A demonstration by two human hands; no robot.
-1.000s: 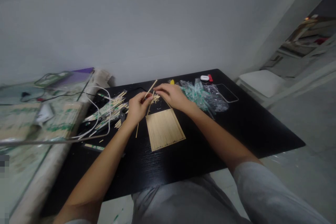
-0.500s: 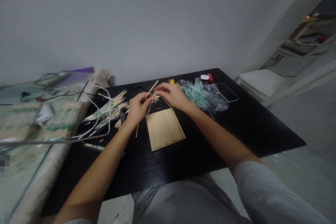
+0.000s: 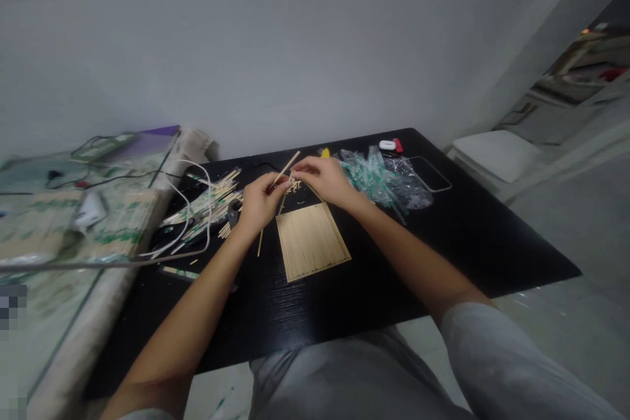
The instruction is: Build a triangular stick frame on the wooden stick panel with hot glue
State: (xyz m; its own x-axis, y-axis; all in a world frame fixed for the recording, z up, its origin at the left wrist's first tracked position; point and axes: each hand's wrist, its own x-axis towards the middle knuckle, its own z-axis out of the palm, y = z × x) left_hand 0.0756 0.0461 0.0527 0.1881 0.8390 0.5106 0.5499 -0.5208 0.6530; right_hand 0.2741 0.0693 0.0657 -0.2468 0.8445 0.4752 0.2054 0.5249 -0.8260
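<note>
My left hand point(image 3: 258, 200) is closed around a thin wooden stick point(image 3: 287, 168) that slants up and to the right. My right hand point(image 3: 322, 178) is pinched on something small at the stick, beside a little heap of short stick pieces point(image 3: 294, 185). Just in front of both hands a flat panel of glued sticks point(image 3: 312, 241) lies on the black table point(image 3: 433, 236). A loose stick point(image 3: 259, 244) lies left of the panel.
A pile of wrapped and bare sticks point(image 3: 207, 207) with white cables point(image 3: 197, 210) lies at the left. Clear wrappers with green print point(image 3: 381, 178) lie at the right, with a white and red item point(image 3: 390, 144) behind. A cluttered glass surface point(image 3: 59, 230) adjoins the table's left.
My hands stay close together at the stick; the right hand has closed in on it slightly. The view has shifted a little.
</note>
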